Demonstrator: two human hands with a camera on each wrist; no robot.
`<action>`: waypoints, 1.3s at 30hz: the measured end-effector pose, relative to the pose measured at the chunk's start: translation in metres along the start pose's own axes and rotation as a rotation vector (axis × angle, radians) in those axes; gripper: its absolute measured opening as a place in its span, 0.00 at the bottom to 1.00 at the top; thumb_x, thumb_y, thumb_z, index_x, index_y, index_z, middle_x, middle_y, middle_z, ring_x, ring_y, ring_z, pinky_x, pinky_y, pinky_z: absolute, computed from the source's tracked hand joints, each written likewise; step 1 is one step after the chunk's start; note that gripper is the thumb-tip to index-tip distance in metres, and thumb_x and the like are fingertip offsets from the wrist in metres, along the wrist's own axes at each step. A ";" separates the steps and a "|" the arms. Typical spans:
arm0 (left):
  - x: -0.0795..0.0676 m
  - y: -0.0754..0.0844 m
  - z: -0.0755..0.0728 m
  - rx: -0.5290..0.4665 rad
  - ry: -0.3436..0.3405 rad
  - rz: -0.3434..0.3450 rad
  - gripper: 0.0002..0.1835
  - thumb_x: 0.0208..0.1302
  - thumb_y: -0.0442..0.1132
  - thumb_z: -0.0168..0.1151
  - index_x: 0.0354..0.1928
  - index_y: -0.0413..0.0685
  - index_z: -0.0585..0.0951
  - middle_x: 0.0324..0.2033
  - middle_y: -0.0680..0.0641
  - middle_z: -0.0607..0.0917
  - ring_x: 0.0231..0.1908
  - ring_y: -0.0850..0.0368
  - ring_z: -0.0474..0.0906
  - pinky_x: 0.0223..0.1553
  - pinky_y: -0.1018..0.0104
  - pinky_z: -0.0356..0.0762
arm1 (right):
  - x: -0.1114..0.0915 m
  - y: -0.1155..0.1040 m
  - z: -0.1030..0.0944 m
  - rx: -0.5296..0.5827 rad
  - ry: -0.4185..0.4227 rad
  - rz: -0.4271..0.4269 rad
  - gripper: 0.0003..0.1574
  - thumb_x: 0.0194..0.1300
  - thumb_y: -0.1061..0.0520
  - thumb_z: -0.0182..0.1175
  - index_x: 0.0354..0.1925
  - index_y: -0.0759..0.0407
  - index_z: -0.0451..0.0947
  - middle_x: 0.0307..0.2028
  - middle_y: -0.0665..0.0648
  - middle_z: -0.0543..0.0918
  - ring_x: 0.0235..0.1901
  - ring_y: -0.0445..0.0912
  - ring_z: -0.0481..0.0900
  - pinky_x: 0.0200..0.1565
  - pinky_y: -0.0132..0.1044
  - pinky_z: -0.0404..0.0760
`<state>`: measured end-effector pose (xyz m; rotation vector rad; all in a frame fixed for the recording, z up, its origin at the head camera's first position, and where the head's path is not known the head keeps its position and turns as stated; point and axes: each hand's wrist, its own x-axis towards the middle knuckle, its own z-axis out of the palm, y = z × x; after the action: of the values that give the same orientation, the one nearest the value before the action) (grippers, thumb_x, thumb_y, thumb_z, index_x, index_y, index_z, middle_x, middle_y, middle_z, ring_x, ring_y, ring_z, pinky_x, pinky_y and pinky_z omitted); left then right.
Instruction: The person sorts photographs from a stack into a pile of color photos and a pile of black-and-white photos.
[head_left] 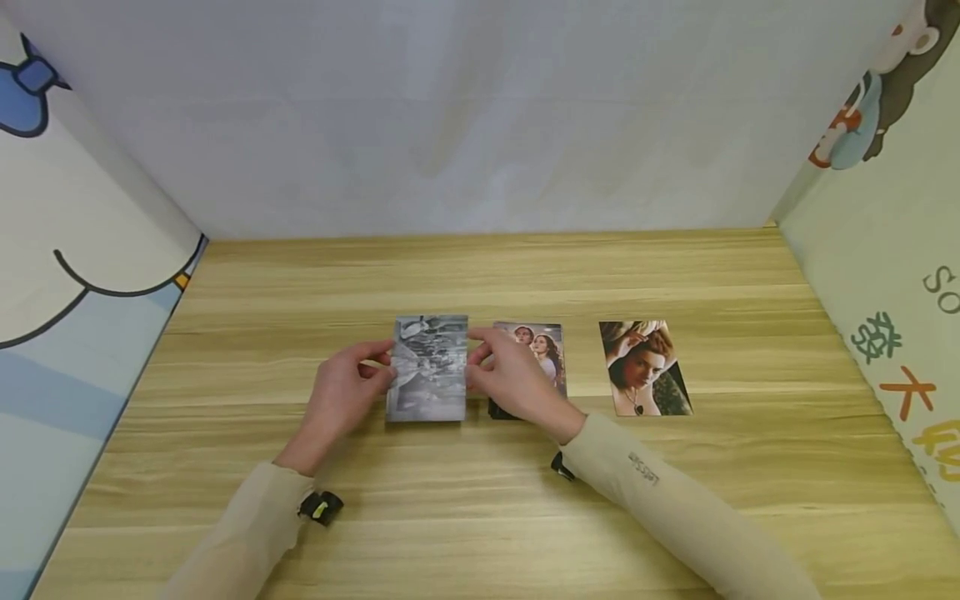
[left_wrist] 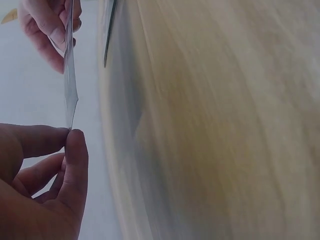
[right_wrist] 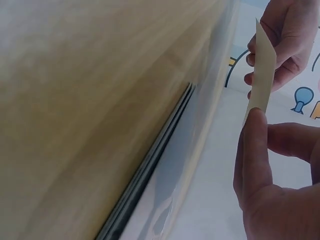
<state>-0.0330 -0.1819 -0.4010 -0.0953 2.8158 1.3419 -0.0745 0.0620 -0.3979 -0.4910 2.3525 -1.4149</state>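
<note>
A black-and-white photo card [head_left: 429, 371] is held level above the table between both hands. Its left edge is pinched by my left hand [head_left: 347, 387], thumb against fingertips. My right hand [head_left: 517, 379] pinches the opposite edge. In the right wrist view the card [right_wrist: 263, 75] shows a pale face and stands clear of the tabletop. Partly covered by my right hand lies a stack of photo cards [head_left: 557, 354], with a couple pictured on top; its layered edges [right_wrist: 150, 160] show in the right wrist view.
Farther right, a single colour photo card [head_left: 647, 371] lies flat on the wooden table [head_left: 480, 508]. A pale wall [head_left: 480, 125] stands behind the table. Printed panels flank it, the left one [head_left: 97, 400] with cartoon shapes and the right one [head_left: 855, 250] with figures and lettering.
</note>
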 end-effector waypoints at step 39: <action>0.017 -0.026 -0.010 0.165 -0.067 -0.035 0.21 0.68 0.31 0.63 0.62 0.30 0.80 0.45 0.37 0.87 0.45 0.43 0.86 0.48 0.49 0.84 | 0.036 -0.007 0.017 -0.206 -0.175 0.052 0.39 0.69 0.63 0.64 0.74 0.68 0.64 0.38 0.54 0.83 0.29 0.45 0.78 0.31 0.35 0.75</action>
<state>-0.0485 -0.2068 -0.4162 -0.0949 2.8408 1.0793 -0.0969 0.0289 -0.4033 -0.5787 2.3610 -1.0658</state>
